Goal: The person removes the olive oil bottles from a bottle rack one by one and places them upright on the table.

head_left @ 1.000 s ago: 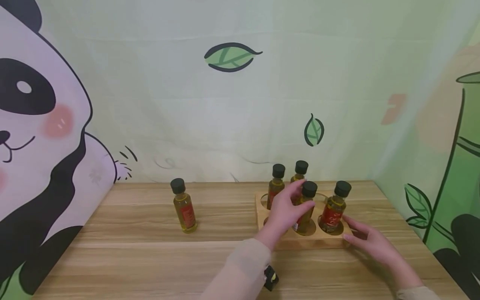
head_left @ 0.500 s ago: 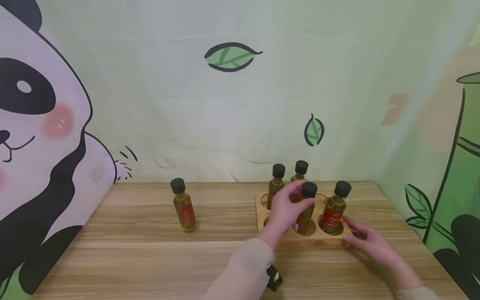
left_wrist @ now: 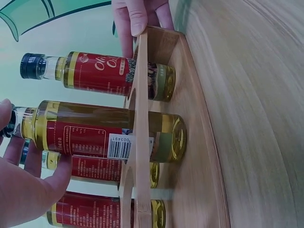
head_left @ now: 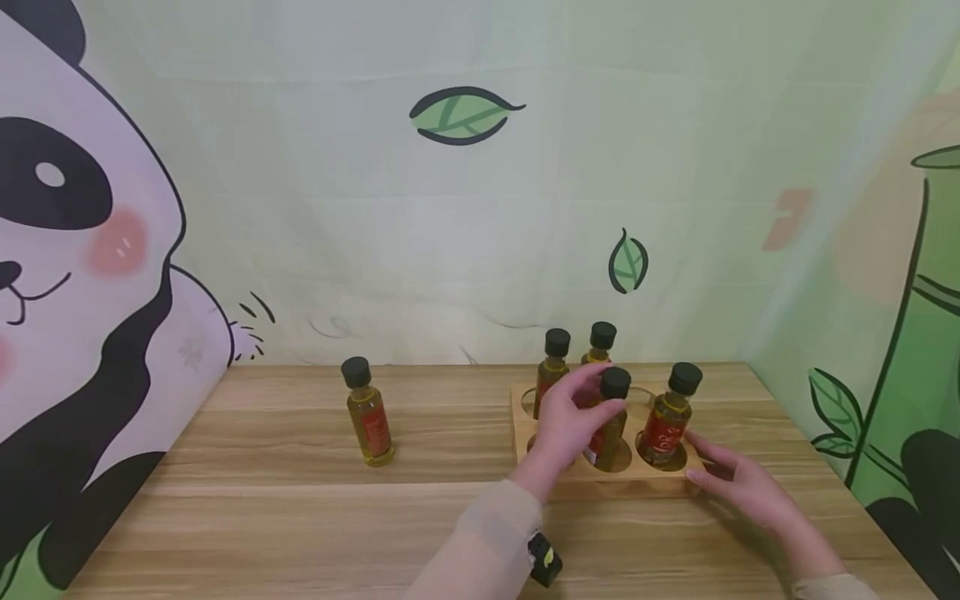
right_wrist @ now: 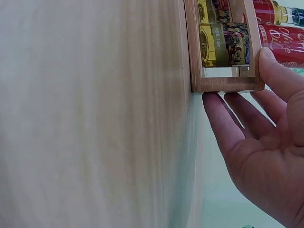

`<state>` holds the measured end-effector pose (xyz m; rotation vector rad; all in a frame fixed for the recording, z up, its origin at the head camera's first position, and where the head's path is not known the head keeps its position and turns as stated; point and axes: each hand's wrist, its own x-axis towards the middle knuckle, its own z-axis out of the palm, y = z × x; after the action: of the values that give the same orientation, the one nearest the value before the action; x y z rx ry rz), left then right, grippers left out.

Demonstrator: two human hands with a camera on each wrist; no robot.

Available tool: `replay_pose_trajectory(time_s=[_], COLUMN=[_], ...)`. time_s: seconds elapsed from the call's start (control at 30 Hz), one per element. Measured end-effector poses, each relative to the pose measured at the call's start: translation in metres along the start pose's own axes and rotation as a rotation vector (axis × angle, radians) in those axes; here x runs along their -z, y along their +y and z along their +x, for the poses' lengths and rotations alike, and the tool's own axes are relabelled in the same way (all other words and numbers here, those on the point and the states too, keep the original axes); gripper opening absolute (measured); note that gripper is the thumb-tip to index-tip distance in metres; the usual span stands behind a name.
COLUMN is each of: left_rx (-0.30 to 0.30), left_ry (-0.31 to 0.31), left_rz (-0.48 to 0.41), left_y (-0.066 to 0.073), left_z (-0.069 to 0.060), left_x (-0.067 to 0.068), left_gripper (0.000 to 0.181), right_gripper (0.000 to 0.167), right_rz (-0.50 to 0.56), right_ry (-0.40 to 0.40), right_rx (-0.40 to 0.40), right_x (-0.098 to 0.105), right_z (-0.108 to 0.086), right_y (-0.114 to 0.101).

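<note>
The left hand (head_left: 566, 425) curls its fingers round the neck and cap of an oil bottle (head_left: 617, 427) standing in the front middle hole of the wooden rack (head_left: 637, 487). In the left wrist view this bottle (left_wrist: 85, 130) passes through the rack's top board (left_wrist: 142, 99), its base close to the bottom board. The right hand (head_left: 750, 496) holds the rack's right end; in the right wrist view the thumb of that hand (right_wrist: 270, 142) lies on the top board, other fingers against the end panel (right_wrist: 228, 84). A red-labelled bottle (head_left: 663, 429) stands in the front right hole.
Two bottles stand in the back row, one at back left (head_left: 552, 375) and one in the back middle (head_left: 602, 336). Another bottle (head_left: 370, 421) stands alone on the wooden table (head_left: 285, 533) to the left. A printed cloth (head_left: 337, 208) hangs behind.
The left hand and the top of its bottle have shifted slightly left. The right hand and the rack have not visibly moved.
</note>
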<state>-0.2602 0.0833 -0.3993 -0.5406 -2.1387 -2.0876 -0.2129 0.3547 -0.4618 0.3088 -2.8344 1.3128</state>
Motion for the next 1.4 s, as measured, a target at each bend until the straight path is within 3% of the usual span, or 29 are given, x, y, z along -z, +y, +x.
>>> replay_pose_trajectory(time_s=[0.27,0.63,0.93,1.23,1.4], left_rx=[-0.063,-0.089,-0.147,-0.101,-0.105], left_ry=[0.04,0.014,0.04,0.065,0.075], left_rz=[-0.037,-0.09,-0.07,-0.057,-0.044], left_y=[0.007,0.03,0.043,0.045,0.045], left_z=[0.005,0.007,0.003,-0.005,-0.011], left_x=[0.004,0.018,0.032,0.054,0.066], left_gripper=[0.044,0.045,0.044,0.045,0.046], right_gripper=[0.064,0.063,0.064,0.065,0.064], right_rz=[0.005,0.005,0.004,-0.006,-0.004], right_ry=[0.001,0.001,0.002,0.006,0.008], right_rx=[-0.004,-0.013,-0.029,-0.038,-0.025], right_x=[0.0,-0.001,0.0,0.0,-0.001], right_z=[0.0,0.0,0.0,0.0,0.0], right_y=[0.0,0.002,-0.001,-0.001,0.0])
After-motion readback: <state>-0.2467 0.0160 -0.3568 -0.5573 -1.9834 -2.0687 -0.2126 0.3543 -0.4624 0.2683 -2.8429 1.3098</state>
